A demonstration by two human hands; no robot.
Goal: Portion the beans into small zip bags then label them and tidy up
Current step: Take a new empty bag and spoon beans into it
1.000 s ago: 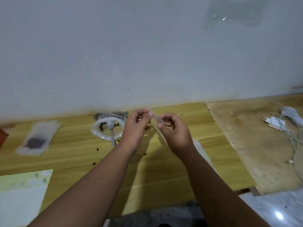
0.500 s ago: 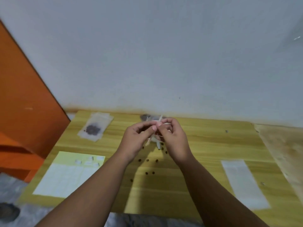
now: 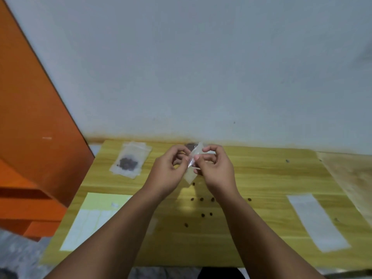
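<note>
Now zip bag near-upright, lengthwise

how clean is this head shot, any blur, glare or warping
Head view: soft throughout, the loose beans only dark blobs; the clear zip bag pinched by the left hand and right hand is see-through, its edges faint; wide-angle stretch toward the borders; no strong glare, a soft shadow on the table below the hands.
</note>
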